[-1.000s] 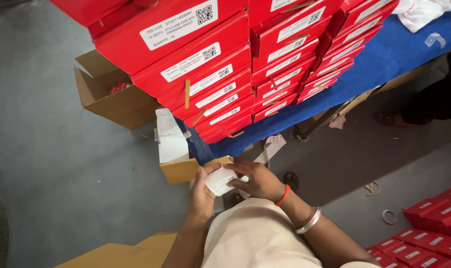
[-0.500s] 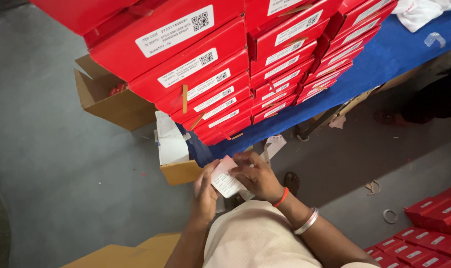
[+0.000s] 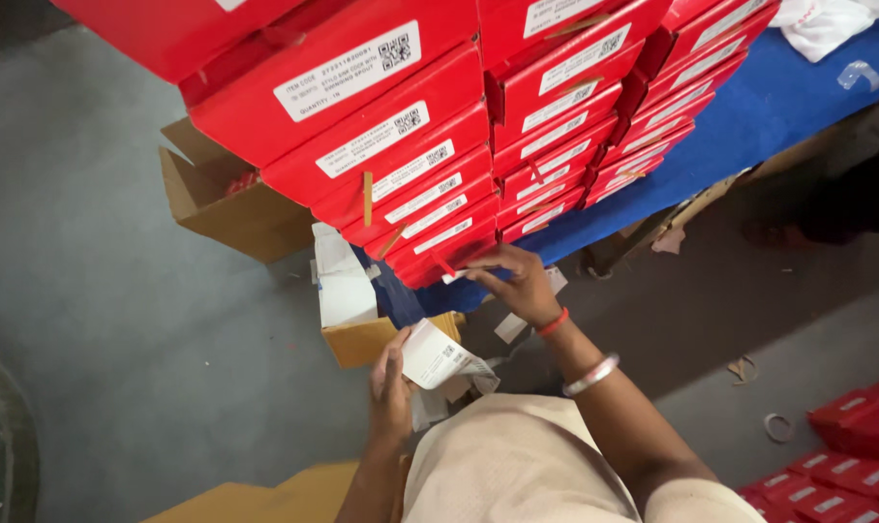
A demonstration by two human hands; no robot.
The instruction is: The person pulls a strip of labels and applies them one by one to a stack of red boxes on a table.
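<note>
- Left hand is gripping a strip of white label paper by its lower edge, thumb over it, just beside a small open brown carton stuffed with more white sheets.
- Right hand is reaching up to the bottom red box of the near stack, fingertips pressing at its front face next to a small white label; cannot tell whether it is pinching anything. Red band and silver bangle on that wrist.
- Label paper is looking light, thin, floppy, curling at the free end; likely tearing or creasing easily, so best taken at an edge or corner with a fingertip pinch.
- Red boxes are looking stiff cardboard, piled high on the blue-covered worktop; a push low down could shift the pile.
- Versus a second ago: both hands were together on the paper low by the carton; now the right hand has let go and moved up to the stack, the left alone is keeping the paper.
- Larger open brown carton is sitting on the grey floor, behind the stack's left side.
</note>
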